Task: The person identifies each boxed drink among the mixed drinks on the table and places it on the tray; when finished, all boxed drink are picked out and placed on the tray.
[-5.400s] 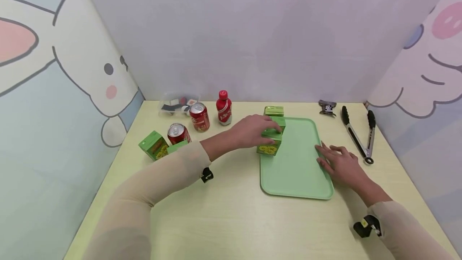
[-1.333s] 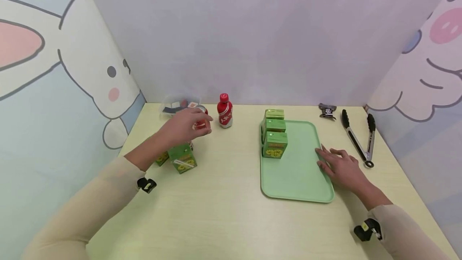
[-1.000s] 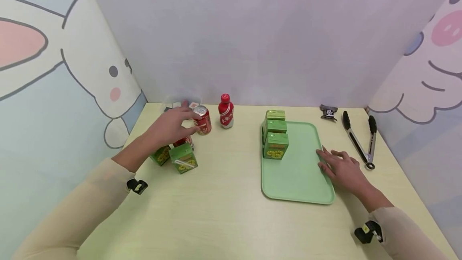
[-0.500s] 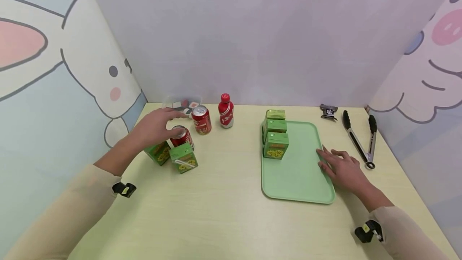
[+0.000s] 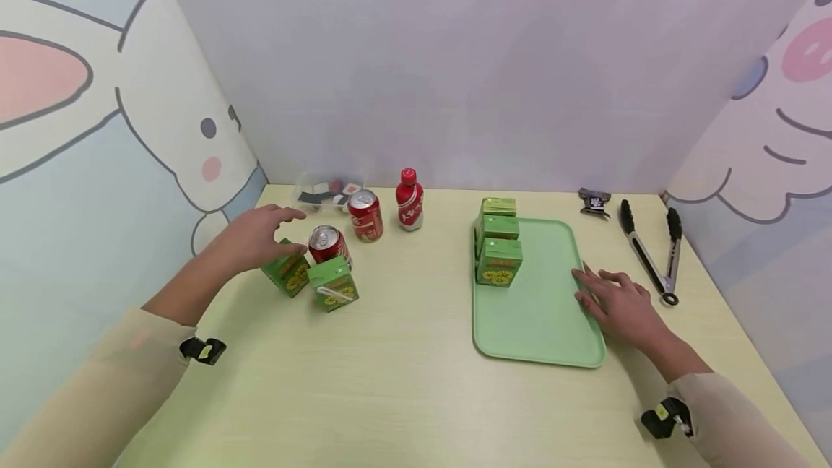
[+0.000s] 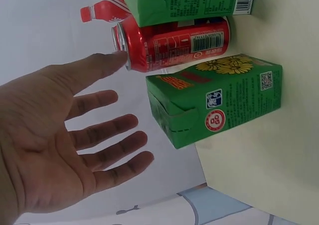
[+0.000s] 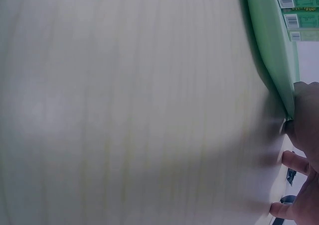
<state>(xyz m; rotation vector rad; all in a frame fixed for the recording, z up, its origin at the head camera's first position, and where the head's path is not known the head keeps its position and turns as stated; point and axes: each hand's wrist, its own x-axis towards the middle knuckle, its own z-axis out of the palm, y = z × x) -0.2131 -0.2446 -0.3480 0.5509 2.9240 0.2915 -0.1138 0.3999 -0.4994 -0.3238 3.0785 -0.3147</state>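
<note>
My left hand (image 5: 250, 240) hovers with spread fingers by the leftmost green drink carton (image 5: 290, 273); in the left wrist view a small gap separates the fingers from that carton (image 6: 214, 103). To its right stand a red soda can (image 5: 328, 245) and a second green carton (image 5: 334, 285) with a straw on its side. My right hand (image 5: 617, 305) rests at the right rim of the light green tray (image 5: 539, 331), its fingers loosely extended and touching the edge. Along the tray's left side stand three more green cartons (image 5: 499, 263) in a row.
Farther back are another red can (image 5: 366, 217), a red bottle (image 5: 409, 201) and a clear plastic box (image 5: 328, 192) with small pieces inside. Tongs (image 5: 650, 258) and a small black packet (image 5: 594, 202) lie right of the tray. Walls border the table at the back and sides.
The carton under my left hand earlier stands in the tray's row. My left hand has moved back left, past the cans, to the leftmost carton. The right hand keeps its place on the tray rim.
</note>
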